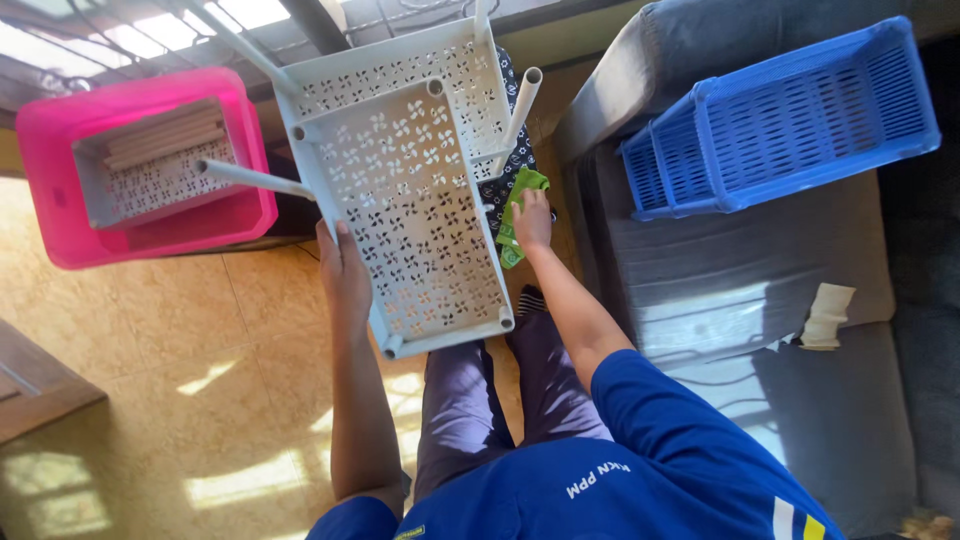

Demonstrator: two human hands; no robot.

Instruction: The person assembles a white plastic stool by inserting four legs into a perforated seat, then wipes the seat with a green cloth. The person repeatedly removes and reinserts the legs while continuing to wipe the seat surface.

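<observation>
A white perforated plastic shelf tray [400,170] with white tube legs [255,178] stands in front of me. My left hand [343,272] grips its left edge near the front corner. On the tray's right edge my right hand [531,218] presses a green cloth [518,205]. A dark patterned fabric [520,150] shows just behind the cloth.
A pink tub [60,200] at the left holds another white perforated tray [165,165] with tubes. A blue slatted basket [790,120] lies on a grey sofa [760,290] at the right, with a pale cloth [828,315] near it. A wooden edge [35,385] sits on the tiled floor [190,350].
</observation>
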